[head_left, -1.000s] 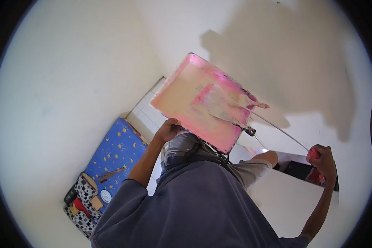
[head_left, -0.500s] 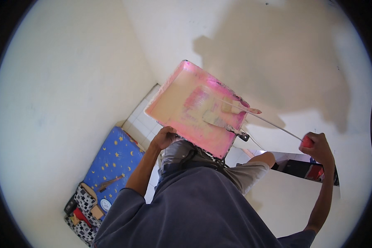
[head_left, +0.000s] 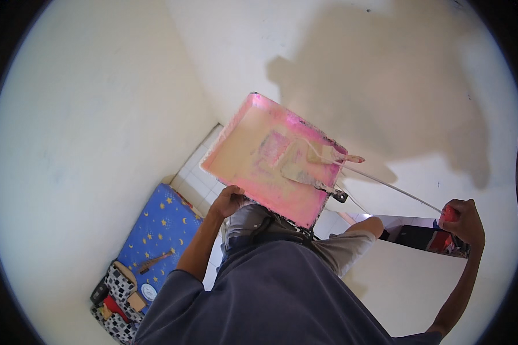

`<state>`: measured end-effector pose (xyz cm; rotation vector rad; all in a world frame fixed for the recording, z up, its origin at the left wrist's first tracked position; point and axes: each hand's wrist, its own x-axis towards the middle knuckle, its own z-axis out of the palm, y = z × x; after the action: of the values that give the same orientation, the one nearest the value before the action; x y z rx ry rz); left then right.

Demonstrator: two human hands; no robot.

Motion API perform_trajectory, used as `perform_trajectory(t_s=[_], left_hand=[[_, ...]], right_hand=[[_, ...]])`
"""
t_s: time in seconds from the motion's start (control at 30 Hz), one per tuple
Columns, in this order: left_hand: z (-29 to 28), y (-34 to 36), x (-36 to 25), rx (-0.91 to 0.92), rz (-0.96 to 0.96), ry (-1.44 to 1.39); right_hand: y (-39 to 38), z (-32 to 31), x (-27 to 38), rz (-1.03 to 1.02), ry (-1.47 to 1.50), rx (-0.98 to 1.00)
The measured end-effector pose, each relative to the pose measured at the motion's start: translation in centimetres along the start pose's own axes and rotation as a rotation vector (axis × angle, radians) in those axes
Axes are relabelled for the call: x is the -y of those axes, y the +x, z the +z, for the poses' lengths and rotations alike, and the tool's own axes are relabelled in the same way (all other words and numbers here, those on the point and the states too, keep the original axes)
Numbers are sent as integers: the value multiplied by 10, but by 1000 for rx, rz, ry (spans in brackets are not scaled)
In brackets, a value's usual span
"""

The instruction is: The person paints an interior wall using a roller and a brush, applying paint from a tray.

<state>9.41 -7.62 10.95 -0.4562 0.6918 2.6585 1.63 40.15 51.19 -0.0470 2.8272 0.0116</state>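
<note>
My left hand (head_left: 231, 200) is closed on the lower left edge of a pink paint tray (head_left: 218, 155) smeared with cream paint. In my right hand (head_left: 465, 221), out to the right, is the red handle (head_left: 448, 215) of a paint roller; its thin metal rod (head_left: 391, 187) reaches into the tray, where the roller head (head_left: 279, 150) is paint-covered and hard to make out. A paintbrush (head_left: 325, 154) lies across the tray's right side, its handle over the rim. A scraper (head_left: 302, 175) with a black-tipped handle rests below it.
Pale walls (head_left: 80, 115) meet in a corner, shadowed at right. At lower left are a blue star-patterned mattress (head_left: 155, 224), checked cushions (head_left: 121, 282) and a round white object (head_left: 148, 292). White floor tiles (head_left: 195, 178) show behind the tray. Dark objects (head_left: 420, 236) sit at right beyond my knee.
The tray and my left hand have shifted down in the view. My right hand moved left, then back right with the roller handle, ending farther right than at first.
</note>
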Motion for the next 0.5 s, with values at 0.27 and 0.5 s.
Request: perform_trajectory(t_s=[0.27, 0.5], left_hand=[[3, -2, -3, -5, 16, 85], [3, 3, 1, -10, -2, -17]], right_hand=[[22, 24, 19, -214, 90, -2], [28, 37, -5, -277, -1, -36]])
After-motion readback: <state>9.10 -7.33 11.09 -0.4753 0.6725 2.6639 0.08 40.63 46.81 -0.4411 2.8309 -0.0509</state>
